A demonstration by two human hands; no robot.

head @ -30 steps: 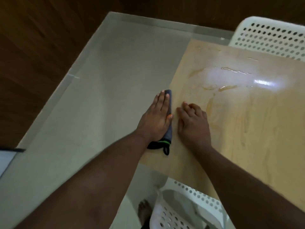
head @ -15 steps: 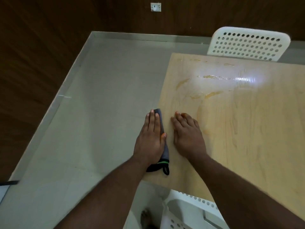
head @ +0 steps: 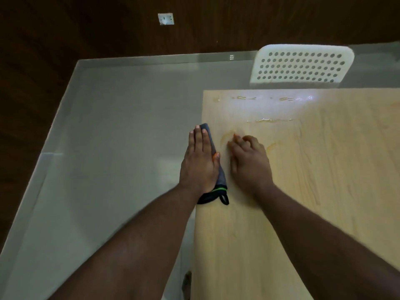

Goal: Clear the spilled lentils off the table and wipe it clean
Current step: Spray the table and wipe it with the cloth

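A light wooden table [head: 303,191] fills the right half of the view, with wet orange-tinted streaks [head: 264,120] across its far part. A dark grey cloth [head: 220,180] with a green stripe and a black loop lies along the table's left edge. My left hand [head: 200,163] lies flat on that cloth with straight fingers, partly over the edge. My right hand [head: 249,163] rests on the tabletop just right of the cloth, its fingers bent and their tips on the wood near a smear. No loose lentils are visible.
A white perforated chair [head: 300,66] stands at the table's far side. Grey tiled floor [head: 119,148] spreads to the left, bounded by a dark wooden wall with a white socket [head: 165,18]. A foot [head: 187,282] shows below the near table edge.
The camera has tilted up, showing more wall and the far chair. My right hand's fingers have curled from flat to bent. My left hand stays flat on the cloth at the edge.
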